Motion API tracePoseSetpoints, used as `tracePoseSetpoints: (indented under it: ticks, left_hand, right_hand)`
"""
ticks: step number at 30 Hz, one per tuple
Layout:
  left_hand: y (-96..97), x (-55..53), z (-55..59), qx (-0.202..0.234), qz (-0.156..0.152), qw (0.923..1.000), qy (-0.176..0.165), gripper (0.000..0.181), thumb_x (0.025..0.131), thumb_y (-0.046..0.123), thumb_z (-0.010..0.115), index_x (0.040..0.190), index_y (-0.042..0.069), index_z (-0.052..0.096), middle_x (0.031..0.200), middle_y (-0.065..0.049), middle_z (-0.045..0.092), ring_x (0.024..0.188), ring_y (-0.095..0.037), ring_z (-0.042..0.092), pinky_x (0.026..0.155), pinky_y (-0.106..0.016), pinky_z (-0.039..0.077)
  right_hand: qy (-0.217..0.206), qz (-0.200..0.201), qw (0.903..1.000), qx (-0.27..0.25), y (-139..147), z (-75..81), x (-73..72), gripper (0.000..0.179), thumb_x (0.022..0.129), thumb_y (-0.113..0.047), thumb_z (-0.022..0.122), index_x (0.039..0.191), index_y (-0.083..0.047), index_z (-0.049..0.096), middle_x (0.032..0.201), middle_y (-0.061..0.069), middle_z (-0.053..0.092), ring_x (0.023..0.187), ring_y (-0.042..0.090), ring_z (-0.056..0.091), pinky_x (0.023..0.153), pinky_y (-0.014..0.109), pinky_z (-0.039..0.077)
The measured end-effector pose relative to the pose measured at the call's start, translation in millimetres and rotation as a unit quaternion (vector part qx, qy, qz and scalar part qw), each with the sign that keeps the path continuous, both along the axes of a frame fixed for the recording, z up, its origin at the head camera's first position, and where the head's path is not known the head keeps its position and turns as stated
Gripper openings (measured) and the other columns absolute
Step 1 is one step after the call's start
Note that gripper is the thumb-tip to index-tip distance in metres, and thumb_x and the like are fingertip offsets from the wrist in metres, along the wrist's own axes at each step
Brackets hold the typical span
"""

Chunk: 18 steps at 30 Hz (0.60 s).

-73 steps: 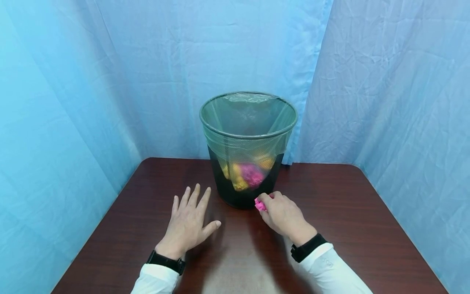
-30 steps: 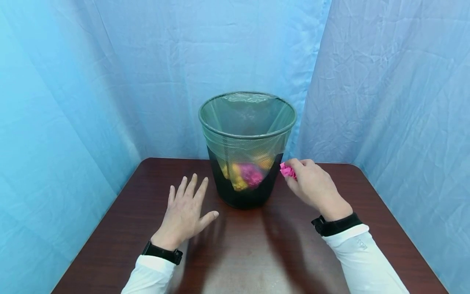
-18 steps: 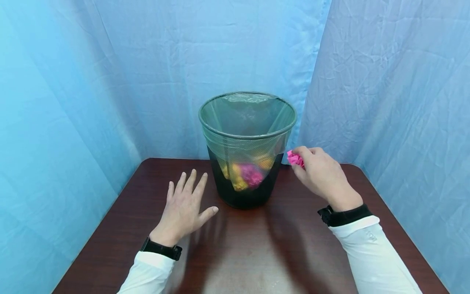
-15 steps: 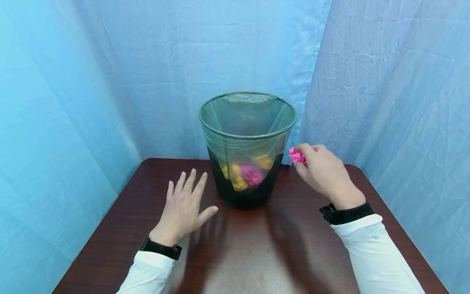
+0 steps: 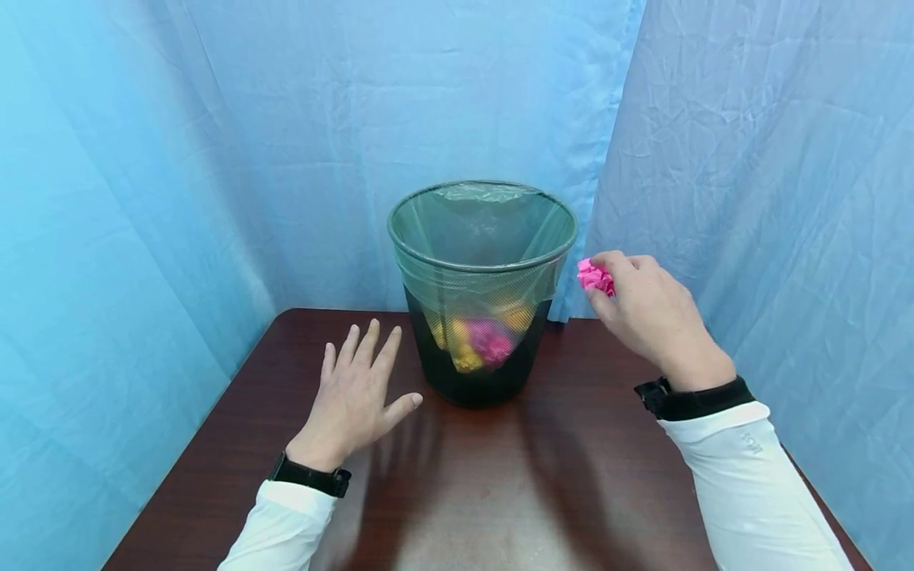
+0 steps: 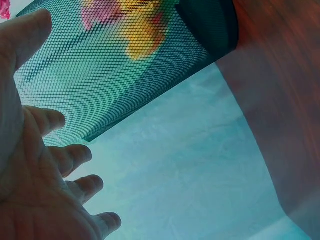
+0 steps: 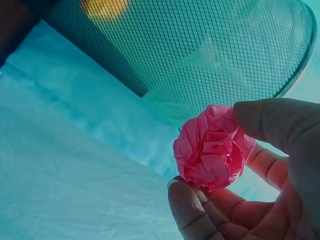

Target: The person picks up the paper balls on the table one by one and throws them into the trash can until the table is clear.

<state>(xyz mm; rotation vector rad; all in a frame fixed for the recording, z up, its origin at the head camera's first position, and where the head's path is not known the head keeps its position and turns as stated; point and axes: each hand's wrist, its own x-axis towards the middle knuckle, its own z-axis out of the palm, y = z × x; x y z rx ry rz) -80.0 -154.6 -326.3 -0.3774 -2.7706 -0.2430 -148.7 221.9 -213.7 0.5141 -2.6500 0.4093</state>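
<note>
A crumpled pink paper ball (image 5: 596, 277) is pinched between the thumb and fingers of my right hand (image 5: 653, 313), held up beside the right rim of the mesh wastebasket (image 5: 474, 388). In the right wrist view the paper ball (image 7: 212, 147) shows its folds, apart from the mesh. My left hand (image 5: 350, 396) has its fingers spread and holds nothing, left of the basket and above the table. Through the mesh I see yellow crumpled paper (image 5: 467, 357) and a pink crumpled ball (image 5: 489, 341) at the bottom, inside a clear plastic liner (image 5: 485, 191).
The basket stands upright on a dark reddish-brown table (image 5: 471, 492), near its far edge. Blue cloth curtains (image 5: 286, 159) hang behind and on both sides. Both wrists carry black straps (image 5: 307, 477).
My right hand has lifted the pink paper ball from low by the basket's base, up and to the right, nearly to rim height. My left hand has drifted slightly forward and left.
</note>
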Motion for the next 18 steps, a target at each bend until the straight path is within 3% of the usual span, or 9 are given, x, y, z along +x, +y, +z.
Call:
tracePoseSetpoints:
  ticks: [18]
  left_hand:
    - [3.4, -4.4, 17.5, -0.008, -0.007, 0.9997, 0.022, 0.093, 0.084, 0.068, 0.056, 0.157, 0.018, 0.026, 0.161, -0.018, 0.023, 0.146, -0.042, 0.014, 0.111, -0.070, 0.012]
  right_hand:
    - [0.051, 0.009, 0.9987, 0.002, -3, 32.9, -0.3, 0.049, 0.093, -0.030, 0.061, 0.134, -0.006, 0.053, 0.112, 0.020, 0.058, 0.104, 0.036, 0.051, 0.068, 0.056, 0.052]
